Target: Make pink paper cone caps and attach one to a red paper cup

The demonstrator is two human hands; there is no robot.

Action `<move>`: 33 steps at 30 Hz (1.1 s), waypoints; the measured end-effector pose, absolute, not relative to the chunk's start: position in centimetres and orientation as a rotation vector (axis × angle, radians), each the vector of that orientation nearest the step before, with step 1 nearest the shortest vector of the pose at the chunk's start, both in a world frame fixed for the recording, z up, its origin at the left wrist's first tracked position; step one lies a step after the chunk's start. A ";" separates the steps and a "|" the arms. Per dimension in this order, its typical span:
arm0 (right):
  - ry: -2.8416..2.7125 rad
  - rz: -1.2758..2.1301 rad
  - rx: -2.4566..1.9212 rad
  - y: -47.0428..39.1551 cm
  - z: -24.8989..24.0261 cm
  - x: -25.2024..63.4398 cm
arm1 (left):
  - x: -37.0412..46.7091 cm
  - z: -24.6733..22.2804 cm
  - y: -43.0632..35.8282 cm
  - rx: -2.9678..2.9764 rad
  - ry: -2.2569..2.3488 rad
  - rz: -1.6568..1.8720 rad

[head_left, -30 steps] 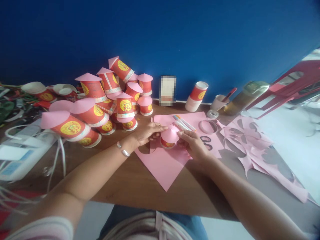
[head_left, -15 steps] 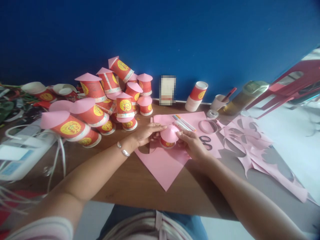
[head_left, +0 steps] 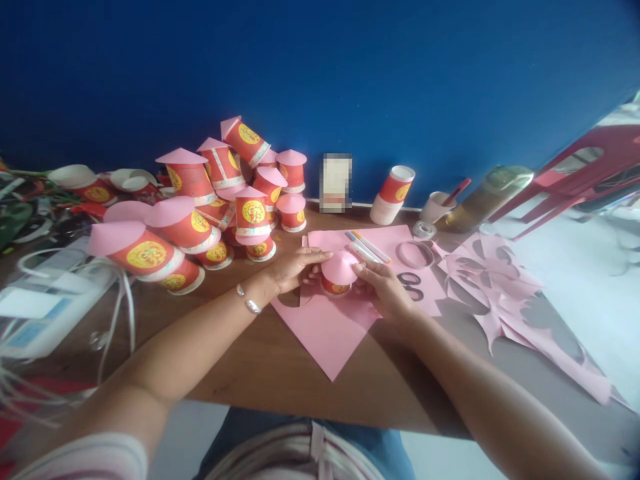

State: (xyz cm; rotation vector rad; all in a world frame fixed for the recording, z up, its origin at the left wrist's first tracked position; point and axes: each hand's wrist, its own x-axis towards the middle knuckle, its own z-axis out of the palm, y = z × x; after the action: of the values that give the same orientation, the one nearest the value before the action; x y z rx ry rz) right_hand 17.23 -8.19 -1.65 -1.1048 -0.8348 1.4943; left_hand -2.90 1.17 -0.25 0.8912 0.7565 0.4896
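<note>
A pink paper cone (head_left: 340, 268) sits on a red cup (head_left: 336, 287) with a yellow emblem, in front of me on pink paper sheets (head_left: 333, 333). My left hand (head_left: 300, 268) holds the cone's left edge, thumb and fingers closed on it. On the opposite side, my right hand (head_left: 381, 283) pinches the cone's right edge. Scissors (head_left: 411, 287) with dark handle loops lie right of my right hand, their blades hidden. Pens (head_left: 370, 248) lie on the paper behind the cup.
Several cone-topped red cups (head_left: 145, 253) are piled at the left, beside a white power strip (head_left: 35, 313) and cables. A tape ring (head_left: 417, 255), stacked cups (head_left: 393, 195), a bottle (head_left: 490, 193) and pink scraps (head_left: 500, 287) are at the right.
The view has shifted slightly, so the piled cups appear a little further right and lower. Both hands keep their hold on the cone, with almost no movement.
</note>
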 end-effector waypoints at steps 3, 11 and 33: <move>-0.831 1.500 -1.097 -8.1 -1.8 17.3 | -2.9 -0.6 1.3 0.888 0.737 0.487; -0.815 1.503 -1.092 -8.1 -1.8 17.2 | -2.7 -0.4 1.0 0.874 0.753 0.487; -0.902 1.386 -1.175 -8.2 -2.1 16.9 | -1.5 0.1 0.0 0.943 0.815 0.692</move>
State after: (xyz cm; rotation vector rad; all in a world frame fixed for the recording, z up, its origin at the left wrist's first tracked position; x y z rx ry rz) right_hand 16.91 -8.16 -2.10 -1.1748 -0.9018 1.3863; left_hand -1.54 0.01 0.09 0.9434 0.8150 0.6917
